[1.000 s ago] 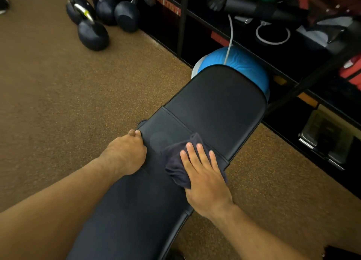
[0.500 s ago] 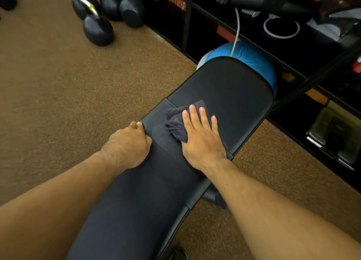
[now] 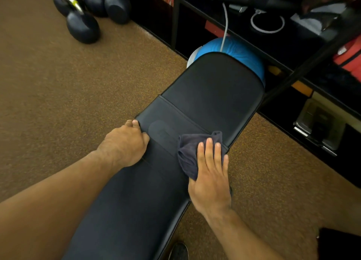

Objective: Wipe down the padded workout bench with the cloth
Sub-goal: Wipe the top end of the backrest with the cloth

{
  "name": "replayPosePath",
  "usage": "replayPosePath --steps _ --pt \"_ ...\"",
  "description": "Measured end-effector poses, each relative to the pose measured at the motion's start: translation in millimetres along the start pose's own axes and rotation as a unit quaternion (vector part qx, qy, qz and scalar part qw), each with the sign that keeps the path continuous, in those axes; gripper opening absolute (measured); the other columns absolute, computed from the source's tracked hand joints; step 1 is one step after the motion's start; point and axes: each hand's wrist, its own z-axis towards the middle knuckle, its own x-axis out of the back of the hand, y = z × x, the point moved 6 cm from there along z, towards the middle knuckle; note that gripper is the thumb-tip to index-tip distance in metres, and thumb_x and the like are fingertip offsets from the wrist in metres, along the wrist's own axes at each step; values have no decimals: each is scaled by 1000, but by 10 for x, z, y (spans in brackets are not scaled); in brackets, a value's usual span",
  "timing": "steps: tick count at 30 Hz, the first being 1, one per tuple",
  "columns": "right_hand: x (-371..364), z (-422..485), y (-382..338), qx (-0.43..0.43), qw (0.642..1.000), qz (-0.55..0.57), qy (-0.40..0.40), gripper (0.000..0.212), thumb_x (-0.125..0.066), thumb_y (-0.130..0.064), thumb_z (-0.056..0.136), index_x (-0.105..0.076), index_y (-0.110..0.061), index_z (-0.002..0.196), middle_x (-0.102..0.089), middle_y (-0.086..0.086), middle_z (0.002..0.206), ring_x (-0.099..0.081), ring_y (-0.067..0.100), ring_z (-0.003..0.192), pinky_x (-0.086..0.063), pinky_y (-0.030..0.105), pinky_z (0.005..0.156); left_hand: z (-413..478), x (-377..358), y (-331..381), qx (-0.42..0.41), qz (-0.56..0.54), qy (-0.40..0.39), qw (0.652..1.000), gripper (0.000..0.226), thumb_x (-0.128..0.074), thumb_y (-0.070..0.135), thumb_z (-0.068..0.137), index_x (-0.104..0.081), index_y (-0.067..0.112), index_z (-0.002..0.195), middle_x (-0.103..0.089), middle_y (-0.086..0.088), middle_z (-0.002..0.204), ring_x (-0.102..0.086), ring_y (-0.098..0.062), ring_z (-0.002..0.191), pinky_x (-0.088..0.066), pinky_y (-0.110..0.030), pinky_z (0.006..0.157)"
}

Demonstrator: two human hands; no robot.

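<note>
Right hand [image 3: 212, 178] presses cloth [image 3: 190, 154] flat-fingered onto bench [image 3: 213, 95], 3 o'clock edge; left hand [image 3: 125, 144] grips 9 o'clock edge.

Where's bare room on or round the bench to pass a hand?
Free: the far pad of the black padded bench, from the cross seam to the blue ball; the near pad between the forearms; the brown speckled floor left, toward the black kettlebells. Crowded: mid-bench, where the left hand grips the edge and the right hand presses the dark grey cloth.
</note>
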Motion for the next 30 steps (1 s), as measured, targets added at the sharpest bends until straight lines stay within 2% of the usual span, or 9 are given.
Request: replayPosePath --steps 4,8,11,14,19,21,23,26,30 --pt "127 304 86 -36 999 2 21 81 -43 -32 94 14 -18 149 30 -1 153 32 20 140 17 45 115 15 -3 -8 -11 -10 1 1000 61 -18 36 100 -11 3 150 -19 -13 157 -36 -34 134 -34 -42 105" --pt "146 405 113 -72 995 41 46 81 -50 -27 93 4 -16 152 17 0 160 26 20 143 14 45 115 21 -35 -23 -19 3 -2 1000 59 -17 33 100 -12 1 149 -19 -16 156 -34 -34 136 -32 -42 107" --pt "93 372 96 -85 993 67 53 82 -51 -23 93 4 -17 152 17 -1 160 26 20 143 12 48 116 -7 13 -27 -20 4 15 1000 56 -19 31 100 -22 0 146 -32 -18 149 -43 -36 126 -37 -43 102" --pt "12 166 -19 -124 982 122 71 81 -51 -20 93 3 -17 153 20 -1 159 29 22 141 7 48 118 -40 40 22 -31 13 28 999 47 -20 23 102 -33 -2 139 -31 -19 149 -40 -35 129 -35 -42 102" --pt "-240 -322 -296 -177 950 241 93 86 -53 -14 94 13 -20 149 32 -7 153 33 17 140 -2 40 120 -24 46 21 -33 4 30 999 49 -20 27 100 -33 -1 139 -36 -18 146 -44 -34 124 -37 -41 98" --pt "-260 -354 -280 -215 923 298 117 86 -51 -12 95 15 -22 148 29 -6 155 24 16 144 -8 38 120 6 37 9 -32 4 29 999 49 -20 29 100 -35 0 137 -39 -17 143 -46 -34 121 -38 -42 94" --pt "-194 -252 -173 -258 888 351 148 81 -48 -12 95 10 -18 151 22 -1 158 5 22 148 -16 36 119 34 40 -10 -26 -5 37 999 48 -22 31 98 -39 2 131 -45 -16 136 -50 -37 114 -39 -42 88" --pt "-15 0 44 -320 857 369 166 71 -43 -23 99 3 -19 153 5 5 161 -18 28 144 -26 32 111 63 22 -49 -18 -18 54 998 46 -24 33 97 -43 4 127 -51 -17 127 -53 -40 108 -37 -41 80" --pt "56 120 157 -351 836 386 171 65 -39 -32 102 -1 -23 154 -8 4 161 -24 25 142 -27 34 109 64 24 -45 -24 -3 75 997 45 -24 32 98 -41 3 129 -52 -19 125 -53 -40 107 -33 -39 76"
